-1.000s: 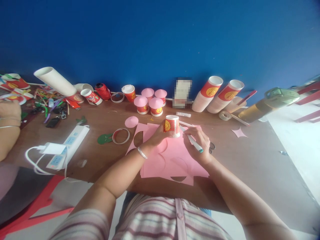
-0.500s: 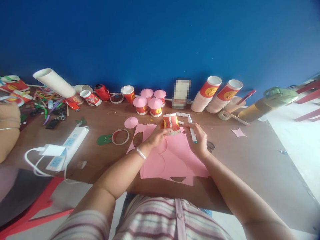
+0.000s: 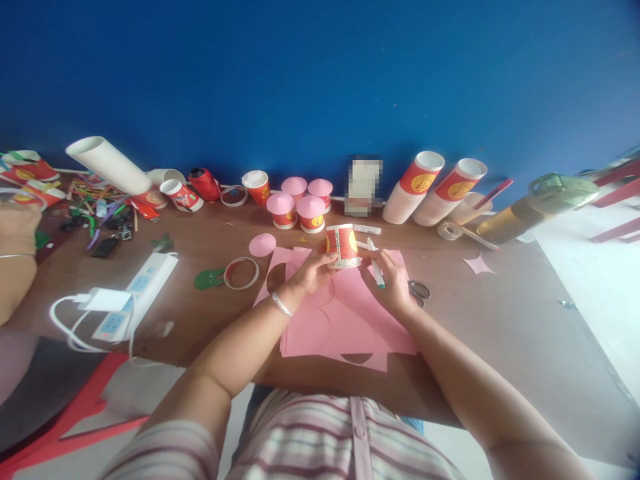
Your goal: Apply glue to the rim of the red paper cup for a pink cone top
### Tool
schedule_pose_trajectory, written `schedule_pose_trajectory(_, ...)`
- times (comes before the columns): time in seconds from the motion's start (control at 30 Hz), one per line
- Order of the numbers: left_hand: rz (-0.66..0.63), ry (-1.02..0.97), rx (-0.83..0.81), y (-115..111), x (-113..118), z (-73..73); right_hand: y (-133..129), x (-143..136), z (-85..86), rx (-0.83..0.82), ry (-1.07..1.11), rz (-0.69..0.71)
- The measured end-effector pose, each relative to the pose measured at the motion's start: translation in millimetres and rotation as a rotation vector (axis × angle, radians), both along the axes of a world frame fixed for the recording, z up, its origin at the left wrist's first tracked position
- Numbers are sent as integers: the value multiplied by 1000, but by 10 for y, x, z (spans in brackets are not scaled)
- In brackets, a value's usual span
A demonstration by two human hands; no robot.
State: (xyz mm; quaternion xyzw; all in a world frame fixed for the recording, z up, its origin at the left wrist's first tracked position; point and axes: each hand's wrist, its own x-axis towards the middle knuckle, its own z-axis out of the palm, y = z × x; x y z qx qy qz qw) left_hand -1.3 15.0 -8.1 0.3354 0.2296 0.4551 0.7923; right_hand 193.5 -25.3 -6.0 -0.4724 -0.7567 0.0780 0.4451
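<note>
Fingers of my left hand are closed on the left side of a red paper cup, which has a patterned strip down its side and a white rim at the bottom. My right hand holds a white marker with a teal end, and its fingertips are close to the cup's lower right. Under both hands lie pink paper sheets with circles drawn and cut in them. Black-handled scissors rest at the right edge of the sheets.
Behind are small red cups with pink cone tops, a marker cap or pen and tall cup stacks. A power strip lies left, a bottle right. Another person's arm is at far left.
The red cup has been turned, so its patterned strip sits further left. My right hand and the marker have shifted slightly left and down, showing more of the scissors.
</note>
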Motion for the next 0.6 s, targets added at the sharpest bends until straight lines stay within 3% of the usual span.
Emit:
schedule_pose_trajectory(0.13, 16, -2, 38, 16, 6, -16, -22, 13, 32, 72, 4, -18)
schedule_pose_trajectory(0.37, 66, 108, 185, 67, 65, -62, -2, 49, -14, 320, -195, -115)
schedule_pose_trajectory(0.47, 78, 206, 258, 75, 91, -55, -6, 55, -11, 375, -270, -100)
schedule_pose_trajectory(0.6, 111, 297, 223, 56, 90, -48, -37, 32, 0, 493, -386, -52)
